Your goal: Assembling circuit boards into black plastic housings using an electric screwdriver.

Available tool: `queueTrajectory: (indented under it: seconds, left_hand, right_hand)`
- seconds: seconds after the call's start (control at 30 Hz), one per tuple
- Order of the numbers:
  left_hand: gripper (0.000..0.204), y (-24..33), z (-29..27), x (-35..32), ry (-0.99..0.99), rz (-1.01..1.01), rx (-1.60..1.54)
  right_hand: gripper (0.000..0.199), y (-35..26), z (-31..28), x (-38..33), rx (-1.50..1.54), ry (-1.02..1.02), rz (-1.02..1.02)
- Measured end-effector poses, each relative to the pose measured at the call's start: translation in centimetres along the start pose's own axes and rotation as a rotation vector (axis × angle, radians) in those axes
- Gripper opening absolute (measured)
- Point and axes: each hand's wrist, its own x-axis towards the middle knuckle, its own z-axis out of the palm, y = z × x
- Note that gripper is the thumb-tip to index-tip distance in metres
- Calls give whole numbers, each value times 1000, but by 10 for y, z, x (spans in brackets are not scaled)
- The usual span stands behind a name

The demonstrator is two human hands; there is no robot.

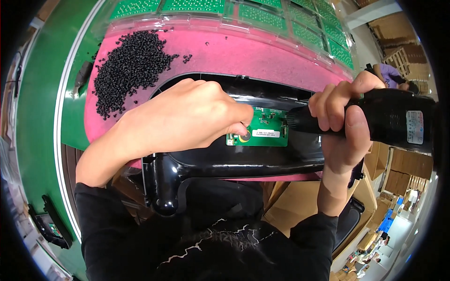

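Note:
A green circuit board (266,126) with a white label and a round coin-like part lies inside a glossy black plastic housing (243,169). My left hand (197,114) reaches over the board's left end, thumb and forefinger pinched together; whatever is between them is hidden. In my right hand (340,110) is a black electric screwdriver (391,117), gripped round its body and held level. Its ribbed, tapered nose points left and comes up to the board's right end. The tip itself cannot be made out.
A heap of tiny black screws (133,63) covers the pink mat (201,51) at the far left. Behind it, transparent trays (187,21) hold several green boards. A dark tool (84,75) lies on the green table. Cardboard boxes (300,201) stand at the near right; another person (393,77) is farther off.

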Motion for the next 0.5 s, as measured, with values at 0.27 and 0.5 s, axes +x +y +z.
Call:
queueTrajectory:
  seconds: [0.27,0.5]
  left_hand:
    - [19,-6,7,-2,127,152,83]
    - [19,0,3,3,308,291,12]
  right_hand:
    - [37,-5,3,-8,211,-29,-145]
    - [27,-44,26,-14,549,49,-261]
